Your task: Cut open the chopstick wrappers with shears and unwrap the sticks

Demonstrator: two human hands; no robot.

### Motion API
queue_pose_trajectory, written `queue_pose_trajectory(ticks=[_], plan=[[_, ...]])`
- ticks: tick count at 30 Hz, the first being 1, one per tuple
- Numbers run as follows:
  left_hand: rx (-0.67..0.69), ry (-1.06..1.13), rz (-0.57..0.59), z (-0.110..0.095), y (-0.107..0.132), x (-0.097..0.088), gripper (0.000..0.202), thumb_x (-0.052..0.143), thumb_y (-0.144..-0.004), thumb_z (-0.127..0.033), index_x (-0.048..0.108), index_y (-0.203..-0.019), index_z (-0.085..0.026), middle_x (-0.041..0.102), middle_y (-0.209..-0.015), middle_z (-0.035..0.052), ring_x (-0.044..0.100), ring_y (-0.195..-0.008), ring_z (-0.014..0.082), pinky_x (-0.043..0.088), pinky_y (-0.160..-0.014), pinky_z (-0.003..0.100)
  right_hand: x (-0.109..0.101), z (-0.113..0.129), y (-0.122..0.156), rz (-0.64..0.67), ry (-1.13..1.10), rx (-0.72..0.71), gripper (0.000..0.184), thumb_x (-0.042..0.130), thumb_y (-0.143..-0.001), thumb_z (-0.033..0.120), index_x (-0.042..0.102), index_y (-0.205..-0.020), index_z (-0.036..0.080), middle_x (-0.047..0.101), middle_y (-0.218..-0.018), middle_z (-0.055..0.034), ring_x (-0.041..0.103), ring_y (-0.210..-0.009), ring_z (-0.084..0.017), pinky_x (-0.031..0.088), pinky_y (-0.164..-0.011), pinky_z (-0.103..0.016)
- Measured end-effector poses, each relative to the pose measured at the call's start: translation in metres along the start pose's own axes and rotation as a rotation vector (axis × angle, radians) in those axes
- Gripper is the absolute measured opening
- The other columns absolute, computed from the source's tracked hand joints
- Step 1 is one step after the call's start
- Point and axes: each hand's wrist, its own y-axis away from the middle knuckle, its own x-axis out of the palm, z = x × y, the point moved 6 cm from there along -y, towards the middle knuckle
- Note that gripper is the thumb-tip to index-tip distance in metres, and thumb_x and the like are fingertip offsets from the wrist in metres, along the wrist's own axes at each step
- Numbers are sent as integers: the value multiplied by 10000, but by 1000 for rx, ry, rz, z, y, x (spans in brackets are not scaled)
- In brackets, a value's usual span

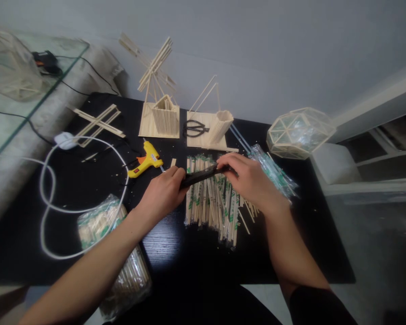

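Between my two hands is a dark, flat, elongated object [203, 175], seen nearly edge-on; its exact kind does not show. My left hand [167, 187] is closed around its left end. At the other end, my right hand [245, 176] grips it with thumb and fingers. Just below it lies a pile of paired wooden chopsticks [209, 203] in clear wrappers with green print. A yellow hot glue gun [147, 160] rests on the table to the left of my left hand. Black-handled scissors [195, 128] lie on a stick-built base [196, 141] beyond my hands.
A windmill-like stick model [165, 119] and a six-sided stick cup [221, 126] stand at the back. Crossed sticks [98, 121], a looped white cable [42, 216] and a chopstick bag [131, 275] are left. Glue sticks [270, 169] and a faceted frame [301, 133] are right.
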Motion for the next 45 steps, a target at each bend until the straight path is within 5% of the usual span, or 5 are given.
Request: queue_pose_trajectory(ticks=[15, 22, 26, 30, 45], plan=[[3, -77, -81, 4, -3, 0, 539, 606, -874, -110, 488, -1400, -117, 608, -1283, 210, 637, -1148, 364, 522, -1000, 498, -3, 9, 2, -102, 76, -90, 168, 491, -1040, 150, 634, -1023, 236, 712, -1186, -105, 703, -1141, -258, 592, -983, -466], [-100, 104, -212, 16, -2, -5, 280, 580, -940, -191, 540, -1210, -130, 649, -1128, 183, 639, -1052, 324, 536, -908, 464, -18, -3, 6, -322, -183, 139, 32, 706, -937, 233, 716, -919, 258, 784, -920, -21, 759, -831, -212, 652, -814, -414], [-246, 419, -194, 25, -3, -1, 207, 605, -974, -402, 565, -970, -199, 614, -779, 14, 581, -690, 191, 476, -655, 317, 3, -6, 4, -260, -463, 251, 58, 790, -866, 251, 738, -887, 233, 792, -852, -9, 772, -791, -193, 668, -798, -376], [-208, 774, -147, 16, -3, 0, 292, 664, -932, -458, 585, -830, -196, 558, -700, -31, 508, -635, 133, 414, -598, 263, 26, 1, 3, -197, -608, 242, 183, 843, -818, 254, 730, -960, 230, 798, -885, -14, 782, -833, -192, 672, -820, -359], [-116, 951, -114, 9, 2, 4, 240, 723, -912, -411, 732, -955, -175, 676, -817, 14, 575, -729, 145, 482, -685, 289, 36, 22, 3, -239, -367, 59, 92, 771, -894, 214, 712, -958, 244, 813, -920, -18, 793, -811, -195, 667, -803, -364]])
